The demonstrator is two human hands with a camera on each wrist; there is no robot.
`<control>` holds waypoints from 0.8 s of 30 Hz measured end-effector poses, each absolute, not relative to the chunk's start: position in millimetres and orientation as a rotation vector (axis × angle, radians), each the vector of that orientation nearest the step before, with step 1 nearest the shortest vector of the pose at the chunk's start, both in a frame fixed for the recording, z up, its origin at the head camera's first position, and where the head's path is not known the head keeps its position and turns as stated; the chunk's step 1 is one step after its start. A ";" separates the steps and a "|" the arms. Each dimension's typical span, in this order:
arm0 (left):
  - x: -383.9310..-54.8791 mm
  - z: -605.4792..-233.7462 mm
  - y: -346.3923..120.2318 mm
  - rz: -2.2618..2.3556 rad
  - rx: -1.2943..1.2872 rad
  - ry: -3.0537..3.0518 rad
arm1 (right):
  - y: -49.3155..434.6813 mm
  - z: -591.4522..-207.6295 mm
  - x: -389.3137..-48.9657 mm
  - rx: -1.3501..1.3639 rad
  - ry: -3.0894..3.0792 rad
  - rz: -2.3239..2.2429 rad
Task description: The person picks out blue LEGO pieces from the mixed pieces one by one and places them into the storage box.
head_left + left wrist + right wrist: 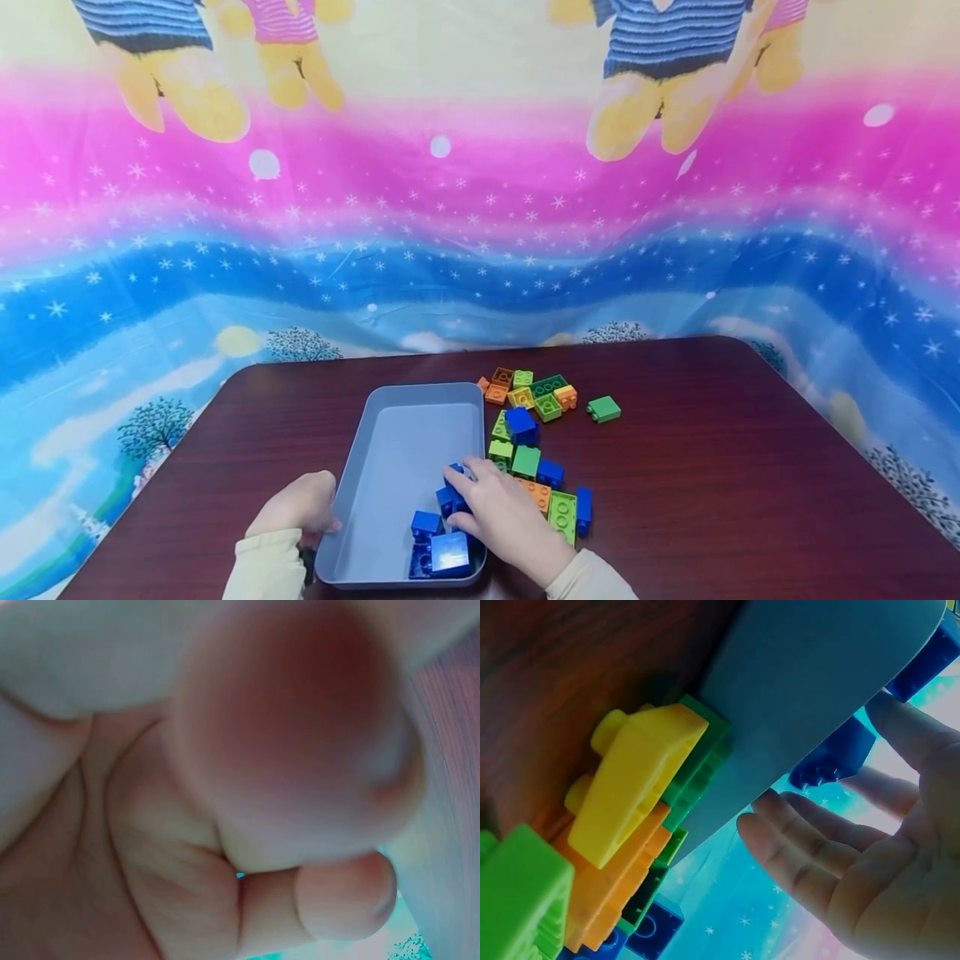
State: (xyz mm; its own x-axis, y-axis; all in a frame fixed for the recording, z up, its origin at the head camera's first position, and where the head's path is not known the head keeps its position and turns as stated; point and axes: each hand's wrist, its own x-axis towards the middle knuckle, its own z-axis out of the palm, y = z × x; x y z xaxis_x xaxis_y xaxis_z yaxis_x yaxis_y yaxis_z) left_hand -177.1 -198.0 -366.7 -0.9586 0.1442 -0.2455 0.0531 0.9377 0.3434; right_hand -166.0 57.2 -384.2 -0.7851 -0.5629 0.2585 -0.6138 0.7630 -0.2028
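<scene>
My right hand [506,510] reaches across the right wall of a grey tray [401,446], its fingers spread over blue toy building bricks inside. One blue brick [832,755] lies between the thumb and the other fingers, which look relaxed around it. Nearer the front of the tray sit a small blue brick [427,524] and a larger blue brick [450,553]. On the left, my left hand [296,504] rests against the tray's outer wall, fingers loosely curled. Nothing shows inside its palm in the left wrist view, though blurred fingers cover much of it.
Mixed bricks spread along the tray's right side, among them a blue brick [522,426], a green brick [527,461] and a lime brick [562,517]. Another green brick [603,408] lies apart on the dark wooden table [720,483]. Behind hangs a patterned cloth [480,217].
</scene>
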 end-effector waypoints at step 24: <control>-175.8 -361.1 -195.8 0.481 0.125 2.816 | 107.7 -378.3 -200.5 0.574 -2.627 0.408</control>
